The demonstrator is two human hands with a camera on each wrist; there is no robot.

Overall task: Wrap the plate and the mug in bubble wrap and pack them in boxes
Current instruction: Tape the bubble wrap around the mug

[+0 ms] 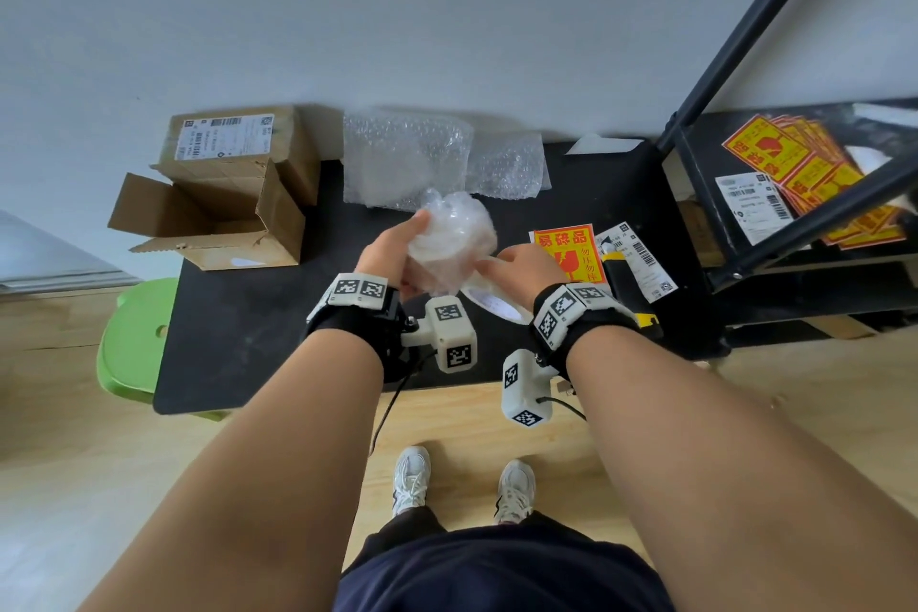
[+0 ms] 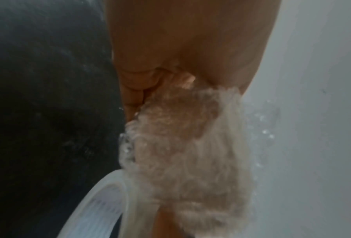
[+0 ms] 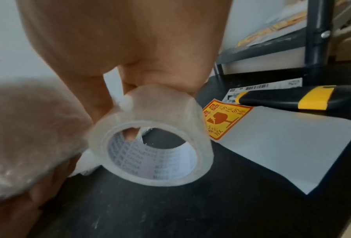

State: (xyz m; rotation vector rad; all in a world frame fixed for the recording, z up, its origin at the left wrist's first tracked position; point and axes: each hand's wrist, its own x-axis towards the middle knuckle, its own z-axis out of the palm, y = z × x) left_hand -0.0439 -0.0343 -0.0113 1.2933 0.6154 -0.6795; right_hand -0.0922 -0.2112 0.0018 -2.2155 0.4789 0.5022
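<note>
wrapped bundle in my left hand, tape roll in my right

my left hand (image 1: 392,244) grasps a bubble-wrapped bundle (image 1: 454,241), fingers curled round it, holding it above the black table (image 1: 238,338). i cannot tell through the wrap whether it is the mug or the plate. the left wrist view is blurred, showing wrap against my palm.

my right hand (image 1: 526,263) grips a roll of clear tape (image 3: 152,145), just beside the bundle; in the right wrist view the roll hangs from my fingers, close over the table, core print readable.

behind the bundle: loose bubble wrap sheets (image 1: 407,159) lying against the wall. far left of the table: an open cardboard box (image 1: 213,219), flaps up, and a closed labelled box (image 1: 238,139) behind it.

right of my right hand: a yellow fragile sticker (image 1: 576,249), a shipping label (image 1: 641,258), and a black-and-yellow utility knife (image 3: 298,98). more stickers on the black shelf (image 1: 804,164). a green stool (image 1: 134,343) sits under the table's left edge.
</note>
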